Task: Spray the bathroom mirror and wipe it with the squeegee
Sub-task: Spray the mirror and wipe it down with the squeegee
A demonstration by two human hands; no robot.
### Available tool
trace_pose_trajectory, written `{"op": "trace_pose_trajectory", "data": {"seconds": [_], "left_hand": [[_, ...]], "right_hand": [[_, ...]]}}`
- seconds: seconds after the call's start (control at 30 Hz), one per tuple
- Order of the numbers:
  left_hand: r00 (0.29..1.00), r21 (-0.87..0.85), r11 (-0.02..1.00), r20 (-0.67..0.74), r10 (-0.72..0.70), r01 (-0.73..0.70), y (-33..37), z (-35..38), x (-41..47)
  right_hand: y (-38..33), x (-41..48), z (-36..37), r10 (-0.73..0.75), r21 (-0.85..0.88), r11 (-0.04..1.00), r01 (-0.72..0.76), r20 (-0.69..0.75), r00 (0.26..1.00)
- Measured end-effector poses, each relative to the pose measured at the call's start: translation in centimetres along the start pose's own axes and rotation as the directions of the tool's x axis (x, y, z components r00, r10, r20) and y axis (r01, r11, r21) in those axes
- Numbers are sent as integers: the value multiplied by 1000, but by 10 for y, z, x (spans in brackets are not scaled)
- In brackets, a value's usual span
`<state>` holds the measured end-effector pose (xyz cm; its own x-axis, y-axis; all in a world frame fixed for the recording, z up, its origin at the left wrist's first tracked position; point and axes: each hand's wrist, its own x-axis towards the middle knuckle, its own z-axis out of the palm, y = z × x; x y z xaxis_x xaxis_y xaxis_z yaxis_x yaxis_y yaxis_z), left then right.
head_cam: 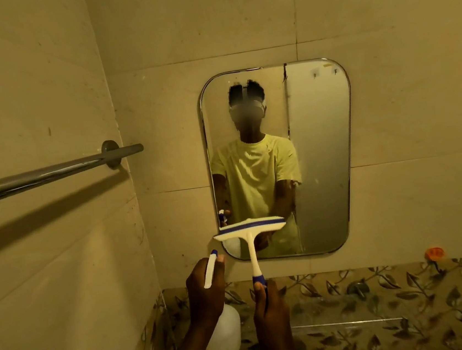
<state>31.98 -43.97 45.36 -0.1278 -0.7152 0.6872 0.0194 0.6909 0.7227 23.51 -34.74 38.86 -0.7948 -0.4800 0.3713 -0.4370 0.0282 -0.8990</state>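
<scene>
A rounded rectangular mirror [321,147] hangs on the tiled wall straight ahead and reflects a person in a yellow T-shirt. My right hand [270,311] grips the blue end of a white squeegee [249,230]. Its blue-edged blade lies level against the mirror's lower left part. My left hand [205,290] holds a white spray bottle [223,336] by the neck, a finger on the trigger. The blue-tipped nozzle points up towards the mirror's lower left corner. The bottle's body hangs below the hand.
A chrome towel rail [51,173] juts from the left wall at head height. A leaf-patterned tile band [382,301] runs under the mirror, with a metal tap fitting [359,288] and an orange sticker [434,253] at the right.
</scene>
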Motion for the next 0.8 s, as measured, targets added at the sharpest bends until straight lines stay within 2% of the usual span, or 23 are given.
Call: {"op": "trace_pose_trajectory", "data": {"seconds": [0.13,0.3,0.43,0.53,0.63,0.73,0.8], "left_hand": [[1000,29,1000,-6,11,-10,3,-4,-2],[1000,99,995,2,4,-5,0,-6,-2],[1000,78,997,18,5,-6,7,-4,-5],[999,15,1000,36,0,-1,17,0,-5],[998,-39,998,46,44,-42,40,21,1],[986,-139,985,115,119,-102,79,64,13],[984,-188,975,111,141,-119,104,84,29]], "right_hand": [[17,-12,3,88,-6,996,-87,12,996],[40,-26,4,185,-25,982,-186,-39,982],[51,-31,-2,204,-36,978,-206,-55,977],[56,-35,-11,277,-1,960,-279,-100,955],[60,-34,-34,258,19,965,-260,-216,942],[64,-27,-69,231,21,970,-243,-405,885],[65,-23,-83,216,27,974,-226,-430,877]]}}
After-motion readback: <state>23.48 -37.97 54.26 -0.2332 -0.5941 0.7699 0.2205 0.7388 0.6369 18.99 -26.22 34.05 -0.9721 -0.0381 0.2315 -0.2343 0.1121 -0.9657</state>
